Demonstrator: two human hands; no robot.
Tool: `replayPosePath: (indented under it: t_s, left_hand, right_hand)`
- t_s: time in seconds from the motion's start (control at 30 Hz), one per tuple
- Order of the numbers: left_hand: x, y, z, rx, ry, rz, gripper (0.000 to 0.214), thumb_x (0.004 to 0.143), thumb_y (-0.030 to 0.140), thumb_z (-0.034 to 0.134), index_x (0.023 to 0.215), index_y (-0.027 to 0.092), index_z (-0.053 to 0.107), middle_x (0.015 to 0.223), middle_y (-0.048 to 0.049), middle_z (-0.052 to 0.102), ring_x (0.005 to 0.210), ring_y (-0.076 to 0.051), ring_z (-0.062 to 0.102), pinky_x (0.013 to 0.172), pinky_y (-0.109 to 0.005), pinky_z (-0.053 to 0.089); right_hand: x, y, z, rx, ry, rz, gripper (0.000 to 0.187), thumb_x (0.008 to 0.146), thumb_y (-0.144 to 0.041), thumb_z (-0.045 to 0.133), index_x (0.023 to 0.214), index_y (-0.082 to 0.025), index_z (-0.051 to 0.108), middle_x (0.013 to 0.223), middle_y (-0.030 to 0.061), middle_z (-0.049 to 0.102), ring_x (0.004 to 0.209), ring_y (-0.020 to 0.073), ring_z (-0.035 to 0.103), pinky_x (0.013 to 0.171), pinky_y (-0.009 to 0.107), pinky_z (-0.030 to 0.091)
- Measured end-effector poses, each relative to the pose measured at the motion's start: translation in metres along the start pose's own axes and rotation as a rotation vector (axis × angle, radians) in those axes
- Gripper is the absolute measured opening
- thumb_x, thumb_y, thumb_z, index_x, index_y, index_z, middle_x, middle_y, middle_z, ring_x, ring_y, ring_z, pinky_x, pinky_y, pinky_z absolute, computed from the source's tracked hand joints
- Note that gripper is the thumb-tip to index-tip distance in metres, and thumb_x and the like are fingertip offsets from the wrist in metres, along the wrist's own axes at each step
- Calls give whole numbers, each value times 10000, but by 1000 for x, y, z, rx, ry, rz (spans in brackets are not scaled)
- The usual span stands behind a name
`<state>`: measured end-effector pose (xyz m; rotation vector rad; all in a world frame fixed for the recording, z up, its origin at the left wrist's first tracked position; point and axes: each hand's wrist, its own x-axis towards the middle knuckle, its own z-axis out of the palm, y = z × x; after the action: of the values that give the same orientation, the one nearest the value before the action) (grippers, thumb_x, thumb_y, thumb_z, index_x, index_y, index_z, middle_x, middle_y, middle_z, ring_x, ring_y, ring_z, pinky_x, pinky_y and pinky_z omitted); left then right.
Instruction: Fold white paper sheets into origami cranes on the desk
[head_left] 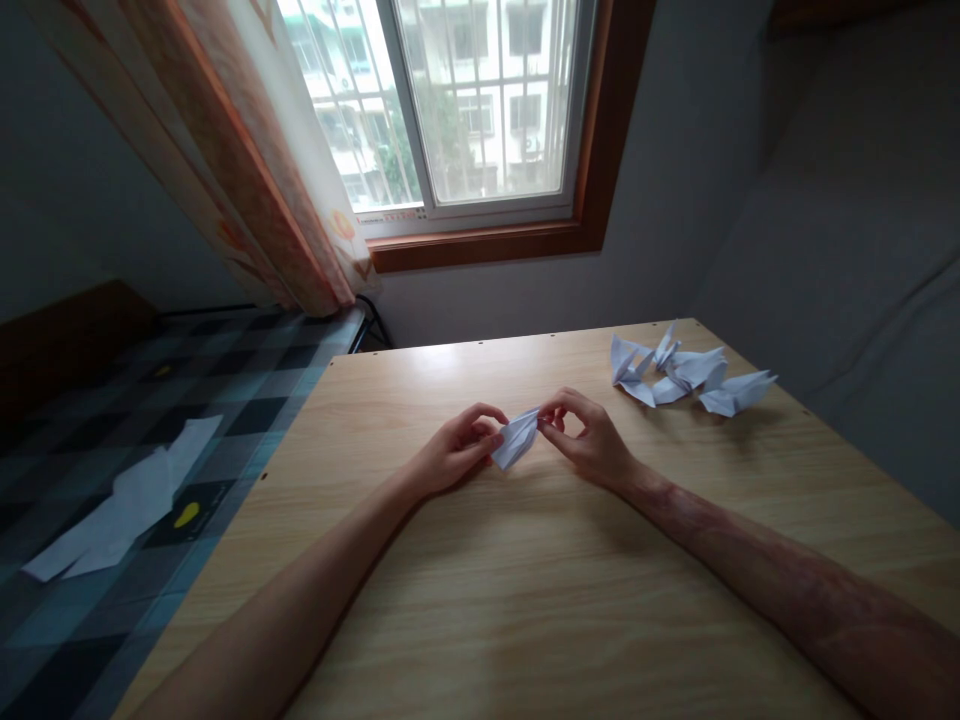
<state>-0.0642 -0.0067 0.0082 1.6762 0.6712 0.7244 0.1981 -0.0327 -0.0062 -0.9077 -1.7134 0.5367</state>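
**A:** Where is the folded paper (517, 438) sitting at this moment?

**B:** It is sitting in the middle of the frame, just over the table (525, 600), and it is slanting from lower left to upper right. I cannot tell whether its lower tip is touching the wood.

**A:** And how are the hands holding it?

**B:** The left hand (454, 455) is pinching the lower left end, with thumb and fingers closed on the paper. The right hand (592, 440) is pinching the upper right end in the same way, with the fingertips bending inward.

**A:** What is helping such a fold to come out clean, in your opinion?

**B:** I am judging that both pinches should be staying close to the crease, so that the thin paper is not twisting between them. Both forearms are lying low over the table, and this is probably giving steadiness. It seems better to be pressing along the edge than to be pulling the two ends apart, because a small piece like this one is tearing easily.

**A:** What is lying around it?

**B:** In the upper right of the frame, several paper figures (686, 375) are lying together on the table, well apart from the hands. At the left a bed (247, 400) with a checked cover is standing beside the table, and white sheets (127, 505) are lying on it. At the top a curtain (255, 150) is hanging beside the window (465, 100).
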Motion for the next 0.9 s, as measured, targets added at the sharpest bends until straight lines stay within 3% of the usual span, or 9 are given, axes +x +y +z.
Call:
replayPosePath:
  t_s: [0.2, 0.37, 0.53, 0.63, 0.9]
  left_hand:
    - [-1, -1, -3, 30, -21, 17, 441, 992, 472, 797, 1297, 192, 643, 1028, -60, 742, 830, -145, 637, 735, -247, 478]
    - [-4, 0, -2, 58, -5, 45, 471, 914, 398, 888, 1273, 198, 657, 1091, -74, 743, 948, -176, 686, 853, -276, 537]
    - [-2, 6, -3, 148, -74, 110, 283, 1013, 430, 763, 1076, 157, 799, 1138, -132, 737, 1020, -221, 711, 899, -309, 562]
    - [0, 10, -5, 181, -142, 158, 334, 1048, 451, 703, 1022, 159, 864, 1201, -173, 731, 1033, -239, 727, 869, -301, 570]
    - [0, 8, -4, 182, -100, 140, 308, 1005, 426, 770, 1081, 141, 857, 1146, -172, 752, 997, -238, 713, 836, -306, 564]
  right_hand:
    - [-1, 3, 0, -4, 18, 17, 29, 975, -240, 718, 950, -252, 707, 909, 26, 725, 793, 210, 642, 729, 364, 549]
    - [-2, 6, 0, -30, 34, 101, 34, 950, -226, 698, 971, -244, 719, 913, 34, 752, 797, 211, 656, 580, 306, 479]
    - [-2, 6, 1, -18, 32, 125, 36, 937, -232, 693, 957, -245, 720, 913, 42, 748, 800, 213, 658, 498, 275, 425]
    - [-2, 6, 0, -20, 28, 122, 44, 941, -237, 687, 966, -246, 722, 917, 47, 749, 798, 213, 658, 484, 271, 415]
    - [-2, 4, 1, -13, 18, 126, 46, 940, -236, 684, 961, -244, 725, 940, 49, 768, 810, 217, 665, 522, 283, 460]
